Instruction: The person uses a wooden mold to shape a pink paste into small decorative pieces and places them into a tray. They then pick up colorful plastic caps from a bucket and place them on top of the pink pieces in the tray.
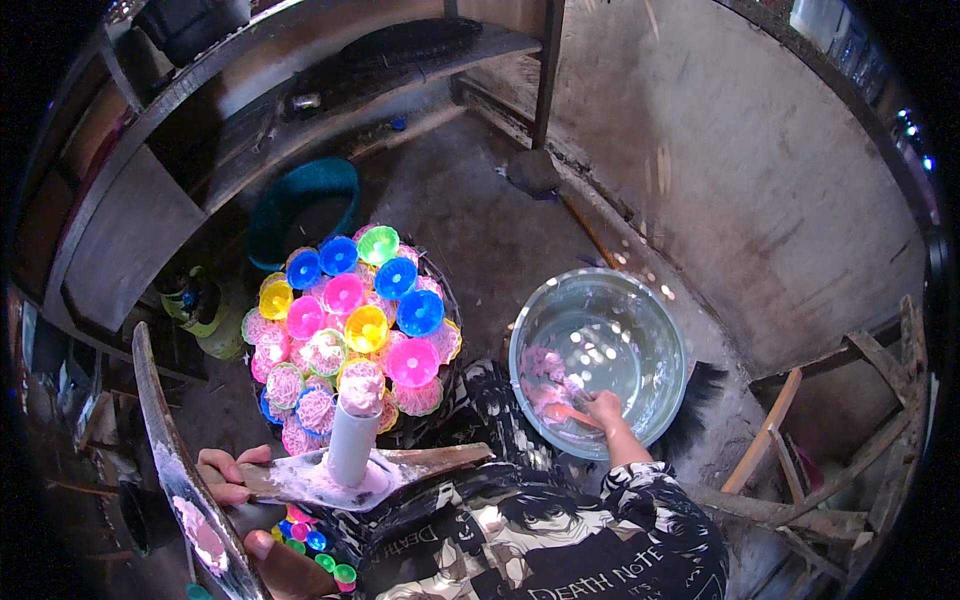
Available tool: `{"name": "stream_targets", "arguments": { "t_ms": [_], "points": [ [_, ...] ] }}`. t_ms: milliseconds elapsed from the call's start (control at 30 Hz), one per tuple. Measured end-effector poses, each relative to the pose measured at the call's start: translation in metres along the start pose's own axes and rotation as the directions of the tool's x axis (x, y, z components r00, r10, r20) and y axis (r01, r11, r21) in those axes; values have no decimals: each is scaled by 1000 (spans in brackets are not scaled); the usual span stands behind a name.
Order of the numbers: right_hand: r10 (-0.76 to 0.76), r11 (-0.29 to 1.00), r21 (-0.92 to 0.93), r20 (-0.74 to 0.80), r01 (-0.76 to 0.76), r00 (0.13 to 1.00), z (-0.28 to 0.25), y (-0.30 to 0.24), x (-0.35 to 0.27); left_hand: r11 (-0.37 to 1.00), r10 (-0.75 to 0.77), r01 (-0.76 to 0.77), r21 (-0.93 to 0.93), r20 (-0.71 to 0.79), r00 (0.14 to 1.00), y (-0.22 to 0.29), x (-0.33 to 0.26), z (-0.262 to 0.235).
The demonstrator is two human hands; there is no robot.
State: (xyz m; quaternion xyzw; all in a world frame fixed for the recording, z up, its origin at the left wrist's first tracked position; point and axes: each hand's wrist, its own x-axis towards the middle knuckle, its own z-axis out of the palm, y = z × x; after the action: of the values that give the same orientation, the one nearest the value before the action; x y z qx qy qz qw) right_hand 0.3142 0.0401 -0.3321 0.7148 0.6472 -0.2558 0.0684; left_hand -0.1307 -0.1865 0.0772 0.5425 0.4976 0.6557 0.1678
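My right hand is inside a large metal bowl on the floor, closed on a small pink spatula that lies against pink dough on the bowl's left side. My left hand grips the left end of a flour-dusted wooden board. A white cylinder topped with pink dough stands upright on that board. Just beyond it, a round basket holds several bright plastic moulds, some with pink and white noodle-like strands in them.
A teal basin sits behind the basket under dark wooden shelves. A curved wooden piece smeared with dough is at my left. Loose coloured moulds lie by my lap. A grey wall and wooden frame stand at right.
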Motion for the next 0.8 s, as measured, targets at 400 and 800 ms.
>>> {"name": "stream_targets", "arguments": {
  "t_ms": [400,800],
  "points": [
    [142,538,818,152,-205,978,-39,-22,3,992,123,-122,28,-41,992,-1,-13,-21],
    [-898,47,988,-24,149,440,-221,-146,-163,879,-467,477,4,-193,863,49,-38,-28]
  ]
}}
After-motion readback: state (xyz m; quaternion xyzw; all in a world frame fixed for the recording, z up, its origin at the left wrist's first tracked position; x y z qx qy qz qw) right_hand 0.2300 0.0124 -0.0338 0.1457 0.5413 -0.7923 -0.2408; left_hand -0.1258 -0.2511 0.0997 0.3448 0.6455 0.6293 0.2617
